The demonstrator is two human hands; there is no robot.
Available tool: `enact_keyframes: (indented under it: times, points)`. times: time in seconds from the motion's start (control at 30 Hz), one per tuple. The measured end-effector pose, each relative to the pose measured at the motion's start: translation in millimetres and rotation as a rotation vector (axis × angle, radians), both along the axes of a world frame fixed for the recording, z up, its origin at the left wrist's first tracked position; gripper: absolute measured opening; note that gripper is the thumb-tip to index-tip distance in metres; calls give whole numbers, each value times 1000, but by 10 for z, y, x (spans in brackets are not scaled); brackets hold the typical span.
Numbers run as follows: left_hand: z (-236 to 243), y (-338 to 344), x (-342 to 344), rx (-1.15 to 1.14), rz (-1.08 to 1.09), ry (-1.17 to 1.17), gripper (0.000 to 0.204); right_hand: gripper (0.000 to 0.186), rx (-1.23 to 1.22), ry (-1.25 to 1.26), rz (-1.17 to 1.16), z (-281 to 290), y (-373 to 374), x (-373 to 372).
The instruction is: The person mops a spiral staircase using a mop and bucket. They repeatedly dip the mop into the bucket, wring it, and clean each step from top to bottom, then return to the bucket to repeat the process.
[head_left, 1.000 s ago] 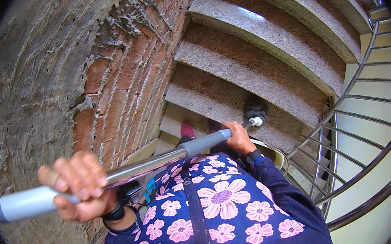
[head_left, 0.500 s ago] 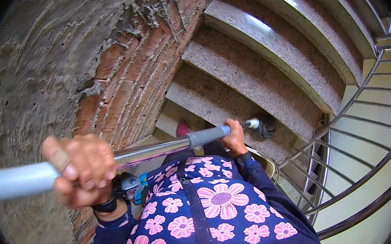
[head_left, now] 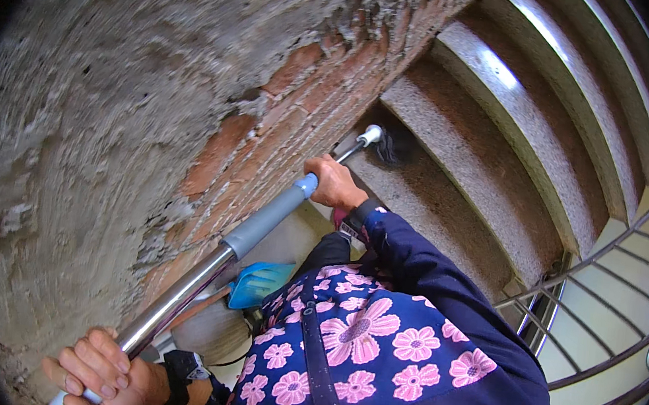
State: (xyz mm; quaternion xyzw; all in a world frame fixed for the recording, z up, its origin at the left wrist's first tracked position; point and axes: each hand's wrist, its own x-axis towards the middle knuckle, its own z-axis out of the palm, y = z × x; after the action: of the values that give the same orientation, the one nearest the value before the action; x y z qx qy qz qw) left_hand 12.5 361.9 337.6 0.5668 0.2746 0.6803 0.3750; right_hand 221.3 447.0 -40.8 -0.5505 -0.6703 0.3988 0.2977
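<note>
A mop with a chrome tube, grey-blue grips and a white joint point(head_left: 370, 135) slants from lower left to upper centre. Its dark mop head point(head_left: 392, 146) rests on a stair tread, in the corner beside the brick wall. My left hand point(head_left: 98, 373) is wrapped round the lower-left end of the handle. Farther up, my right hand point(head_left: 335, 184) grips the pole just past the blue collar, on the mop-head side. The pole beyond my right hand is thin and shiny. A dark floral apron point(head_left: 373, 336) covers my front.
Stone stairs point(head_left: 463, 106) curve upward at the upper right. To the left rises a rough plaster wall point(head_left: 109, 122) with bare brick point(head_left: 285, 126). A metal railing point(head_left: 614, 259) bends along the right. Beside my left forearm is a turquoise dustpan-like thing point(head_left: 257, 284).
The mop head has swept left along the tread to the wall. My right hand has moved left and away from me; my left hand has come lower and nearer, so the handle slants more steeply.
</note>
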Motion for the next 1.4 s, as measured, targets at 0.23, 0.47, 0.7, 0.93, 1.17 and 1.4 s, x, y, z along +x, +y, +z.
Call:
enact_keyframes:
  times: [0.23,0.47,0.7,0.93,1.17,1.4]
  points:
    - [169,-590,-155,-91,848,-37,27,18,-158,-110,509,149,-195,-580]
    - [175,-921,-213,-7,793,62,25,23,-222,-115,747,253,-568,-651]
    - [271,-912,-107,151,694,76,22,28,-292,-89,791,325,-736,-515]
    - [96,-582,-94,72,514,147,18,25,-420,-70,673,267,-989,-65]
    - [32,-12,503,97,69,42,28,23,-405,74,402,96,-1434,671]
    - [-666,449,1571,-138,-385,-8,28,21,-486,71,-70,-205,-2447,1540]
